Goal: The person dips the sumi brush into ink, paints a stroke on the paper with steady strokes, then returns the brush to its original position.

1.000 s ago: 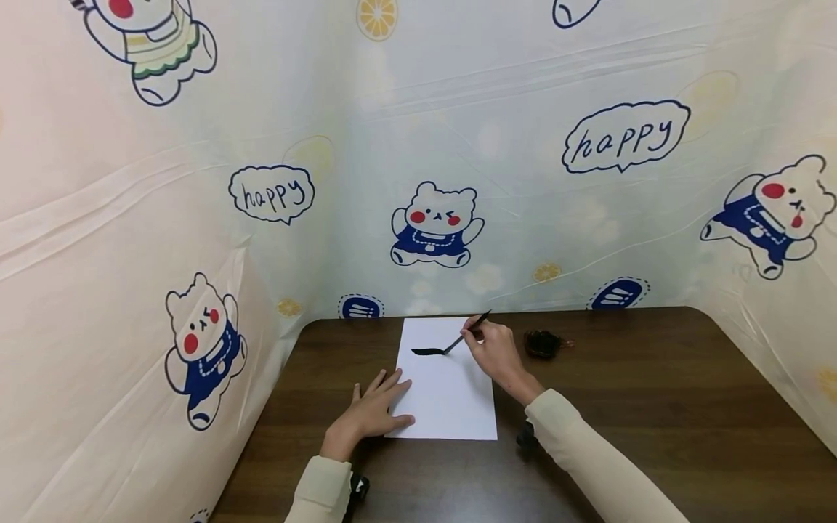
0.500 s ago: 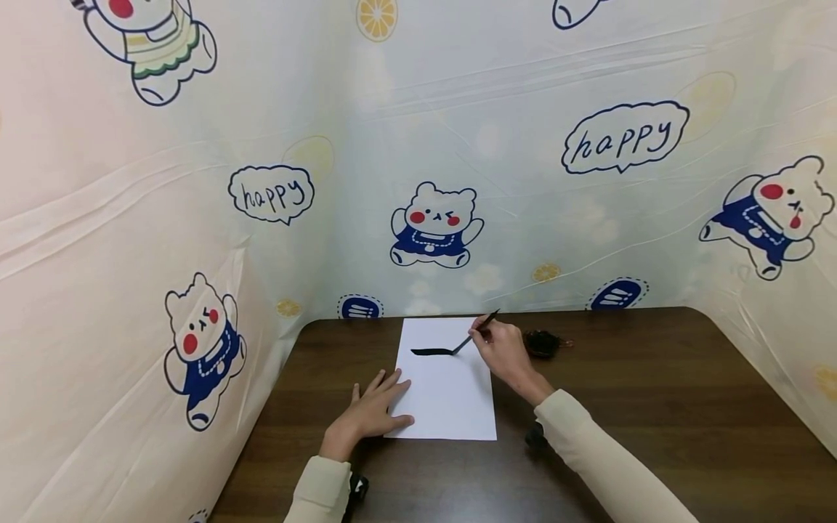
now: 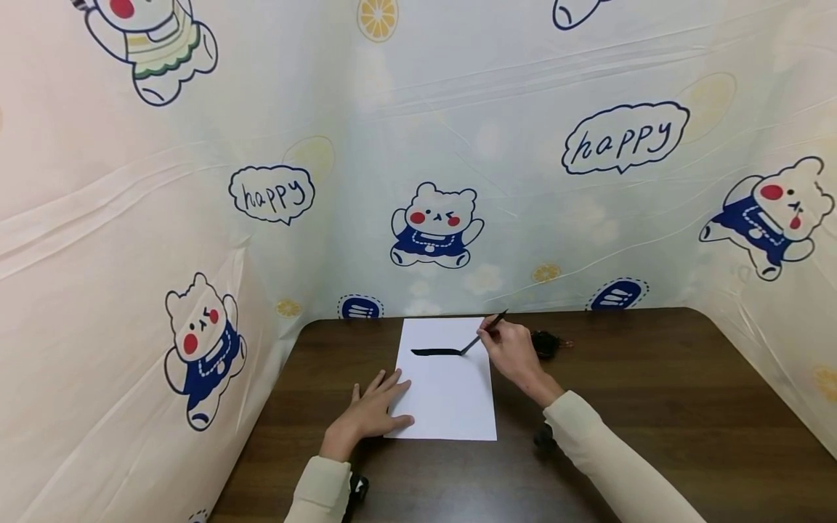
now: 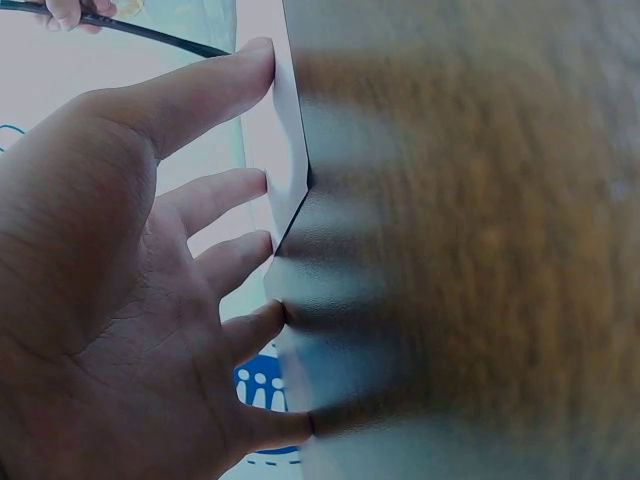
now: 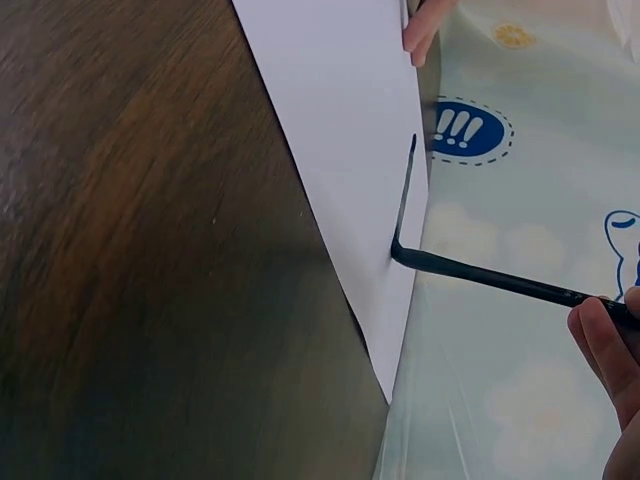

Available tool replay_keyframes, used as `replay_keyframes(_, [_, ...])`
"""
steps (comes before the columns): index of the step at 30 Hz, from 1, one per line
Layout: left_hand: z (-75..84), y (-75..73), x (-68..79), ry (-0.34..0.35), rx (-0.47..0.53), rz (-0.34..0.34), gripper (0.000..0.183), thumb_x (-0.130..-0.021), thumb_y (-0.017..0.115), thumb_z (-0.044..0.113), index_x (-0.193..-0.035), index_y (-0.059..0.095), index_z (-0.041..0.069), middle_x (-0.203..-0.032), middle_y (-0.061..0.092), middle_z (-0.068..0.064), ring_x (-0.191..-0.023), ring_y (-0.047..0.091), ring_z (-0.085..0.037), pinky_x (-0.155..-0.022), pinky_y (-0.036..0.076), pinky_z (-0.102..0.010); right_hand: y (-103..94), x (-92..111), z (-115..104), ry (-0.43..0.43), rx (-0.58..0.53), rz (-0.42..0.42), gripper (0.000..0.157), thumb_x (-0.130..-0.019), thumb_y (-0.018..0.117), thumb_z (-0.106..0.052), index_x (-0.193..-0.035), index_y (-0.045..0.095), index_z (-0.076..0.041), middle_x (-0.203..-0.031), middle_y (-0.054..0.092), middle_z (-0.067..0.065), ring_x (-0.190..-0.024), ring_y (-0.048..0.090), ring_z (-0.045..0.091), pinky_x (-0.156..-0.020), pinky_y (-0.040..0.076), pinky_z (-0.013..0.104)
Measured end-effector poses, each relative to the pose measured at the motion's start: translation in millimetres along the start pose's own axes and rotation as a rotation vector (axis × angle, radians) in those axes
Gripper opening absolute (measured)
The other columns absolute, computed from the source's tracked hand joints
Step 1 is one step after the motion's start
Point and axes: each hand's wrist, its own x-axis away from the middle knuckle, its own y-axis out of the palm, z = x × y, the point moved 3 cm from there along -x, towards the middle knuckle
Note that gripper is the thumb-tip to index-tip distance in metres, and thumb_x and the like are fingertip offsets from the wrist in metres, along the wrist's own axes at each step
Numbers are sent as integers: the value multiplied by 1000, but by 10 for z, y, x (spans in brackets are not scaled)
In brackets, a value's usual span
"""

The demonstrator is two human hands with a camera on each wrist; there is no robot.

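Observation:
My right hand [image 3: 513, 354] pinches a dark ink brush [image 5: 500, 279] by its handle. The brush's bent tip touches a white sheet of paper [image 3: 445, 399], at the right end of a thick black stroke [image 3: 434, 352] that runs across the upper part of the sheet. My left hand [image 3: 369, 412] lies with spread fingers at the sheet's lower left edge, thumb and fingertips on the paper or just beside it. In the left wrist view the straight fingers [image 4: 235, 190] reach down to the sheet's corner and the dark wood.
A small dark dish [image 3: 545, 344], partly behind my right hand, stands right of the paper on the brown wooden table [image 3: 641, 385]. A printed cloth [image 3: 523, 218] with bears and lettering hangs round the table's back and sides.
My right hand has moved to the right with the brush, and the black stroke has grown longer that way. It now overlaps the dark dish. The left hand has stayed in place.

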Motion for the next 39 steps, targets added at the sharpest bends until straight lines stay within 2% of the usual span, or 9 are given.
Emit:
replay_keyframes(7, [-3, 12, 1, -2, -4, -6, 79, -93, 77, 49, -162, 49, 21, -177, 28, -8, -166, 16, -42, -120, 2, -86, -66, 24, 8, -32, 10, 20, 6, -99, 76, -8, -99, 76, -2, -93, 79, 11, -82, 78, 22, -70, 65, 39])
replay_keyframes(13, [2, 10, -3, 1, -4, -7, 80, -93, 77, 50, -162, 49, 20, -177, 28, -9, -166, 16, -43, -119, 2, -86, -104, 40, 33, -31, 22, 39, 4, -97, 78, -7, -98, 74, -4, -91, 79, 10, -81, 78, 22, -68, 63, 39])
replay_keyframes(24, [15, 7, -7, -1, 3, -11, 80, -93, 77, 49, -162, 49, 20, -177, 28, -8, -166, 15, -43, -120, 1, -86, -200, 73, 72, -38, 51, 13, 6, -101, 74, -12, -97, 73, -8, -89, 78, 8, -81, 78, 20, -69, 63, 40])
replay_keyframes(39, [9, 26, -13, -3, 0, -16, 80, -93, 77, 49, -162, 48, 21, -177, 28, -8, -166, 15, -43, -120, 1, -86, -336, 99, 123, -36, 79, 3, 6, -100, 75, -12, -97, 74, -8, -89, 79, 8, -77, 75, 19, -67, 62, 37])
